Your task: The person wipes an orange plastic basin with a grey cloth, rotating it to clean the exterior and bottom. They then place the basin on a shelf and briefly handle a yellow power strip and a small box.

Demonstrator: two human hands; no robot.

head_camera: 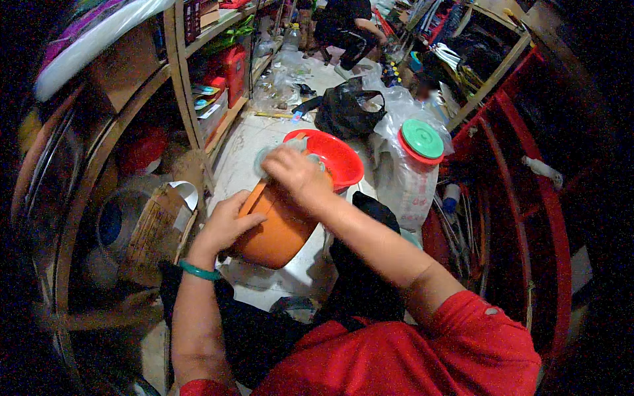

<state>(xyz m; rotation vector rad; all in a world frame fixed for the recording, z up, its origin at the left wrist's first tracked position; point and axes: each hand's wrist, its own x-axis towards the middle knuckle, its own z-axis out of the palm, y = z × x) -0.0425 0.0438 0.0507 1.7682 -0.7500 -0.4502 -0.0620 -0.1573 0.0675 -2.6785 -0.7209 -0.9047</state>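
My left hand (225,222), with a green bangle (199,271) at the wrist, grips the rim of an orange plastic container (277,230), which is tilted above the floor. My right hand (297,175) is at the container's upper rim, its fingers bent and blurred; whether it holds something cannot be told. Pale greenish translucent pieces (262,161) show beside and beyond its fingers. Just beyond the container stands a red plastic basin (344,161), partly hidden by my right hand, with more pale pieces near its left side.
A green lid (422,138) and a red one top a stack in plastic wrap (406,193) at the right. A black plastic bag (349,109) lies beyond the basin. Wooden shelves (185,79) stand left, a red metal rack (550,213) right. Another person (346,34) sits farther back.
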